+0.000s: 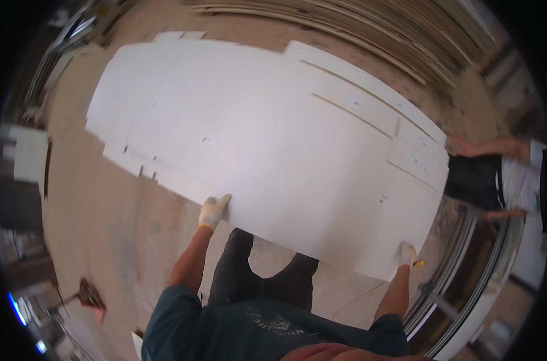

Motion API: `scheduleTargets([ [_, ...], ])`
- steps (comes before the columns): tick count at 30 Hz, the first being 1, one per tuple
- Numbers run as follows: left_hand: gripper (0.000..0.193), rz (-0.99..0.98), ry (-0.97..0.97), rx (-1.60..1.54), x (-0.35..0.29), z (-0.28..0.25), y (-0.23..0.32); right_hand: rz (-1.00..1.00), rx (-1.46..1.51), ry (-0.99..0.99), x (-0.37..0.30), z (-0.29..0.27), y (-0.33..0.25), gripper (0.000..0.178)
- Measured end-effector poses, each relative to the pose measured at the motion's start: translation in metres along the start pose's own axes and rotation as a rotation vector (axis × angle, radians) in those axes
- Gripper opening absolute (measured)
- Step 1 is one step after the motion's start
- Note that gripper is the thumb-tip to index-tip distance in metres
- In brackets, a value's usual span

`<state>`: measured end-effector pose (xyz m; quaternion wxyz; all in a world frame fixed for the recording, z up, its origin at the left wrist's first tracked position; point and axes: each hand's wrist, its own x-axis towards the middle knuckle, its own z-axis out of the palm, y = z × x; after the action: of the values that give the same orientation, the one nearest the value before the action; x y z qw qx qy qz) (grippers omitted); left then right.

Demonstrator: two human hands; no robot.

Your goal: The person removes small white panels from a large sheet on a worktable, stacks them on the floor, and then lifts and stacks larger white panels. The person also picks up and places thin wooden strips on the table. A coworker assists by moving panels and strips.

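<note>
A large white board with cut slots and small stickers fills the middle of the view, held flat above the floor. My left hand, in a white work glove, grips its near edge on the left. My right hand, also gloved, grips the near right corner. Another person's hand holds the board's far right edge; that person stands at the right in a white shirt and dark shorts. My dark trousers show below the board.
A stack of long wooden panels lies at the top. Metal rails run along the lower right. A red tool lies on the dusty floor at lower left. Shelving and a white box stand at the left.
</note>
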<state>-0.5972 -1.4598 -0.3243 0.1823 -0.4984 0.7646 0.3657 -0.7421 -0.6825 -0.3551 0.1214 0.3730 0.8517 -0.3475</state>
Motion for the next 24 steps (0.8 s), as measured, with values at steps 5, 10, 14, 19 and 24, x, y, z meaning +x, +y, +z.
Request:
scheduleTargets([
  [5,0.087,0.035,-0.009,0.031,0.023,-0.015,0.003,0.079,-0.429,0.207,-0.028,0.008,-0.007,0.062],
  [10,0.088,-0.041,0.058,0.047,0.030,-0.058,-0.008,0.078,-0.177,0.108,-0.056,0.041,-0.037,0.063],
  [14,0.091,-0.040,0.030,0.077,0.035,-0.096,-0.020,-0.039,-0.363,0.130,-0.080,0.060,-0.058,0.061],
  [19,0.091,-0.092,0.075,0.061,0.061,-0.163,-0.041,-0.131,-0.363,0.077,-0.126,0.086,-0.081,0.058],
  [24,0.087,-0.052,0.066,0.019,0.122,-0.255,-0.055,-0.084,-0.291,-0.012,-0.200,0.141,-0.142,0.053],
])
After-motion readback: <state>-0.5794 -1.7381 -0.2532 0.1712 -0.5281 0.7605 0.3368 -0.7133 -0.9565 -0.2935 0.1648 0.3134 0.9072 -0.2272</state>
